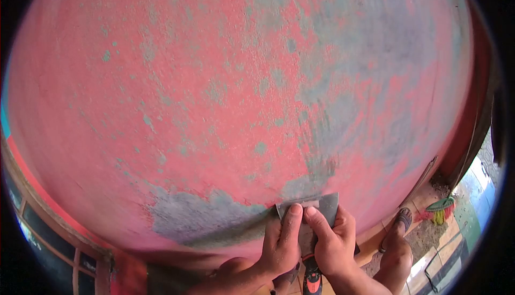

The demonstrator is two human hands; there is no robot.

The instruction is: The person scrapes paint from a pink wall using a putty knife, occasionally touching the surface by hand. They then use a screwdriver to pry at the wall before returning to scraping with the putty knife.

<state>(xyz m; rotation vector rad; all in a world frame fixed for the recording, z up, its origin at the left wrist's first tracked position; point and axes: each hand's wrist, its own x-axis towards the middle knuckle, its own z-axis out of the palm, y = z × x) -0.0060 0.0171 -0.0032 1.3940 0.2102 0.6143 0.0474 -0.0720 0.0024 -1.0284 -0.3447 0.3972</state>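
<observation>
A scraper with a wide metal blade and a black and orange handle is held low in front of me. My left hand grips the blade from the left, its thumb pressed on the flat face. From the right, my right hand closes around the other side, with its thumb beside the left one. The blade's edge lies against, or very close to, the wall. Pink paint covers much of that wall, with grey-green bare patches. A large grey patch is left of the blade.
A green, red and yellow broom head rests on the floor at right, near dust and debris. My sandalled foot stands close to it. A framed window is at lower left.
</observation>
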